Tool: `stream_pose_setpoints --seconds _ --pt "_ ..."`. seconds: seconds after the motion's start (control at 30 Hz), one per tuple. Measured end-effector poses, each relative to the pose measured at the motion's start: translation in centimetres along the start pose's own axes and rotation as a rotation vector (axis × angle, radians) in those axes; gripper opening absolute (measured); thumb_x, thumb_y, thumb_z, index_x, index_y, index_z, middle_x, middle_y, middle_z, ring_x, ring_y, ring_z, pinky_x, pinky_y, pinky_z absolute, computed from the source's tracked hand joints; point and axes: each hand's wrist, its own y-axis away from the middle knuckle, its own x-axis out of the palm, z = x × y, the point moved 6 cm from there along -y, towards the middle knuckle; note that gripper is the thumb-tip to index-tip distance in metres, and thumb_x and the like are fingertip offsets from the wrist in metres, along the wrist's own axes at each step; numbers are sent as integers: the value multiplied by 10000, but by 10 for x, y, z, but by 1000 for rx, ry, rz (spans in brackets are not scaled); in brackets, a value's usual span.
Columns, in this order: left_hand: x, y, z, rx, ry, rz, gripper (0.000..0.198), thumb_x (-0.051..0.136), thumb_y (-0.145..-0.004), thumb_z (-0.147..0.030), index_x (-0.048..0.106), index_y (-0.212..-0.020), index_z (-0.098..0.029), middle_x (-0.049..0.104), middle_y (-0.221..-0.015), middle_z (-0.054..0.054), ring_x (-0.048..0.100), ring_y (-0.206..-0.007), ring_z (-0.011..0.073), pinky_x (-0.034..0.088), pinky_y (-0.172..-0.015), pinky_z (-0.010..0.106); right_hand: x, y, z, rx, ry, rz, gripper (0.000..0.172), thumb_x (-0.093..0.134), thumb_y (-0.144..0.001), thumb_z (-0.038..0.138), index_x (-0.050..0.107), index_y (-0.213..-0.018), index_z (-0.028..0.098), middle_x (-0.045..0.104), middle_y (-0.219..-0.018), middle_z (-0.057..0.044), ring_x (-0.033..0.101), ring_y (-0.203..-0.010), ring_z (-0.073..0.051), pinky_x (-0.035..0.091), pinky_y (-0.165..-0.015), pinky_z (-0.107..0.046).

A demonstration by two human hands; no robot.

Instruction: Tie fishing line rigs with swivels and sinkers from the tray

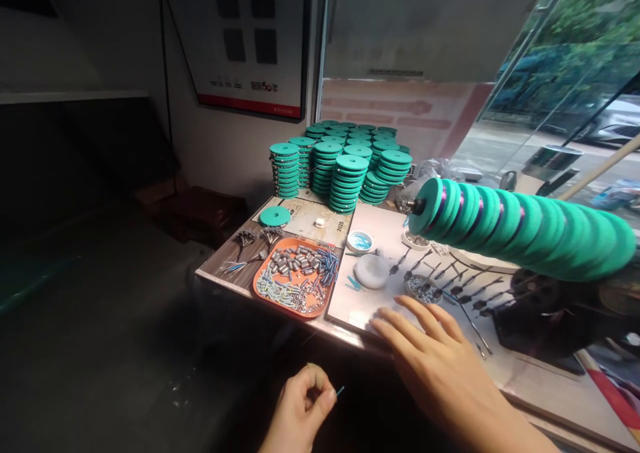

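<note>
In front of the table edge my left hand [306, 400] is closed in a pinch, thumb against fingertip, on a small thin blue piece [341, 392] whose tip sticks out to the right. My right hand [430, 340] is open, palm down with fingers spread, over the front of the white board [347, 306]. Whether it touches the board I cannot tell. Just beyond its fingers lie a round dish of small metal parts [423, 288], a round whitish pad [371, 271] and a few loose blue pieces [354, 282].
An orange tray [260, 293] holds sorted small parts. Green foam discs stand in several stacks [347, 183] at the back, and one disc [275, 216] lies flat. On the right, a row of green spools [500, 223] sits on a spindle above a dark stand [545, 340]. A white cup [360, 241] holds blue pieces.
</note>
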Motion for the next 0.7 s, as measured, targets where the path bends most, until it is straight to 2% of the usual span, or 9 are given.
stream_pose_setpoints --seconds 0.1,0.23,0.3,0.37,0.43,0.53,0.7 --pt "-3 8 -3 10 -40 26 374 507 -769 -516 447 -658 -164 348 -639 -30 298 -557 97 243 -487 216 -4 -1 6 -48 7 6 330 331 -827 54 631 -917 159 653 -800 -46 518 -1005 -255 282 -954 -418" --pt "-4 13 -24 53 -136 55 318 469 -812 -442 425 -650 -172 371 -659 -15 350 -591 116 302 -530 230 -15 -4 16 -135 -12 -30 380 270 -877 58 631 -788 137 603 -656 -50 538 -940 -239 270 -991 -408" --pt "-4 13 -37 79 -185 52 299 447 -829 -409 411 -643 -178 380 -667 -8 360 -595 123 308 -538 240 -18 -4 22 -175 -48 -14 397 265 -885 58 605 -702 152 560 -593 -33 556 -830 -207 280 -986 -401" --pt "-4 14 -51 144 -264 37 272 429 -845 -366 417 -646 -181 404 -677 3 385 -616 137 313 -549 250 -15 -4 28 -198 -122 26 391 270 -890 60 577 -672 169 519 -555 -5 531 -660 -160 344 -912 -377" --pt "-4 15 -65 222 -364 25 240 421 -856 -312 436 -655 -182 440 -691 16 421 -657 155 327 -573 261 -10 0 34 -188 -227 36 363 274 -893 69 570 -709 170 502 -544 10 464 -538 -131 402 -739 -323" --pt "-4 16 -80 312 -505 12 191 412 -859 -226 448 -676 -183 484 -721 30 458 -724 176 352 -638 282 2 9 41 -114 -330 8 283 313 -897 99 580 -819 154 524 -569 6 444 -516 -126 347 -556 -270" --pt "-2 18 -88 432 -636 -8 153 386 -855 -160 446 -716 -182 500 -752 35 468 -747 177 367 -660 291 19 25 43 78 -402 -46 318 309 -914 149 562 -723 177 513 -570 -2 407 -527 -134 290 -534 -274"
